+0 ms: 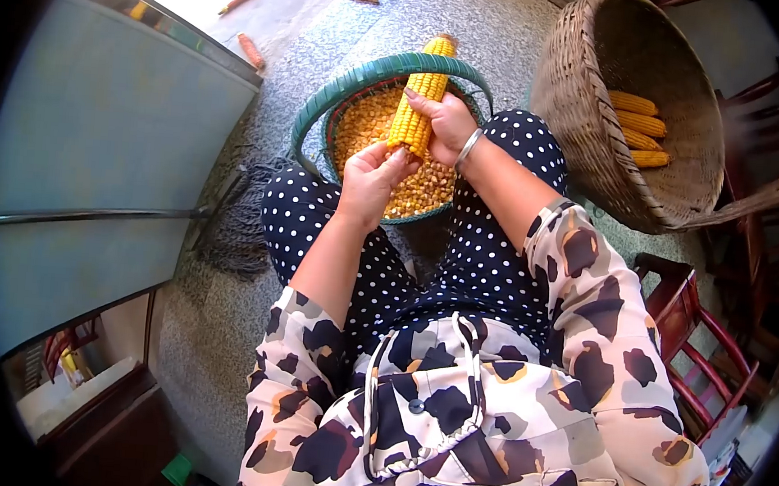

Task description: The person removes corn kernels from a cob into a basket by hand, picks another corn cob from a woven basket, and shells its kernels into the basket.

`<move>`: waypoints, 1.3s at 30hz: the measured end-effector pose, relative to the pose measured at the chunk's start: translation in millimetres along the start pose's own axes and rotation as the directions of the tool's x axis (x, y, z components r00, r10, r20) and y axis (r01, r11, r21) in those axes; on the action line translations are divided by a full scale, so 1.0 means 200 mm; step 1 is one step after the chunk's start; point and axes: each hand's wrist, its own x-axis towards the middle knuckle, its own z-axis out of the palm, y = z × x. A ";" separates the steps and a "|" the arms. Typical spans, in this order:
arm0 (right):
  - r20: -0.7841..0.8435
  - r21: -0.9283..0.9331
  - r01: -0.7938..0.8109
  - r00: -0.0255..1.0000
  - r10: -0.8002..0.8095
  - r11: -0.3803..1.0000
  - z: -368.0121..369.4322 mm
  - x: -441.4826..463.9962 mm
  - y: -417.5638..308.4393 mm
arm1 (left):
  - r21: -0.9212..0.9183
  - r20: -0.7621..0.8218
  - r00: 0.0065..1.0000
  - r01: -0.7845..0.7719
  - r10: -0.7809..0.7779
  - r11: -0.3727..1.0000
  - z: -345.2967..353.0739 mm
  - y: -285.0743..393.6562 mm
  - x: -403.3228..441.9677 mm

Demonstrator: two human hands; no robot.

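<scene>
A yellow ear of corn [424, 101] is tilted over a green-rimmed basket [302, 138] between the knees. My right hand [452, 128] is wrapped around the ear's middle, thumb along its side. At the ear's lower end, the pinched fingers of my left hand [372, 179] grip the tip, where a few kernels seem to be gone. Loose corn kernels [362, 124] fill much of the basket below both hands. The basket's green handle [365, 70] arches behind the ear.
A large wicker basket [588, 121] lies tipped at the right with several ears of corn [637, 125] inside. Bare cobs [244, 0] are scattered on the floor at the top left. A pale door panel [116, 152] stands left, and a red wooden chair [699, 337] right.
</scene>
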 end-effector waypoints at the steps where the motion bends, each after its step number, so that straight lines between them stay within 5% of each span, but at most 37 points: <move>1: 0.034 0.014 -0.013 0.999 0.012 1.000 0.00 0.01 -0.02 | -0.005 0.009 0.999 0.032 -0.032 0.999 -0.01 0.02 0.02; 8: -0.070 -0.090 0.111 0.991 -0.118 0.990 -0.07 0.04 0.07 | -0.040 -0.117 0.974 0.190 -0.193 0.981 -0.04 0.01 0.05; 12: -0.122 -0.095 0.184 0.973 -0.195 0.978 -0.03 0.04 0.08 | 0.152 -0.236 0.965 0.153 -0.115 0.976 -0.01 0.00 0.07; 13: -0.105 -0.292 0.120 0.982 -0.156 0.949 -0.06 0.07 0.07 | 0.241 -0.207 0.975 0.130 -0.080 0.962 0.00 0.00 0.08; 14: -0.107 -0.290 0.118 0.982 -0.155 0.950 -0.06 0.08 0.09 | 0.328 -0.175 0.983 0.104 -0.048 0.939 0.00 -0.01 0.08; 17: -0.062 -0.327 0.221 0.965 -0.254 0.919 -0.08 0.12 0.13 | 0.253 -0.135 0.990 0.081 -0.048 0.964 0.02 0.00 0.07; 20: -0.158 -0.051 0.108 0.981 -0.115 0.993 0.00 0.06 0.03 | 0.188 -0.106 0.994 0.046 -0.027 0.981 0.05 0.02 0.05; 25: -0.085 0.066 -0.052 0.995 0.058 0.996 0.00 0.12 -0.04 | -0.046 -0.072 0.995 0.064 -0.067 0.997 0.07 0.03 0.05; 28: -0.061 -0.016 -0.066 0.996 0.065 0.998 0.04 0.12 -0.06 | -0.198 -0.052 0.993 0.098 -0.110 0.975 0.07 0.07 0.06; 30: -0.092 -0.024 -0.041 0.995 0.038 0.999 0.05 0.12 -0.03 | -0.192 -0.038 0.994 0.093 -0.102 0.977 0.09 0.07 0.05; 33: -0.128 -0.202 0.199 0.965 -0.227 0.959 0.06 0.10 0.00 | 0.145 -0.094 0.996 0.008 0.006 0.989 0.09 0.04 0.06; 39: -0.156 0.002 0.027 0.987 -0.026 1.000 0.04 0.11 -0.04 | 0.106 -0.022 1.000 -0.017 0.020 0.994 0.09 0.06 0.03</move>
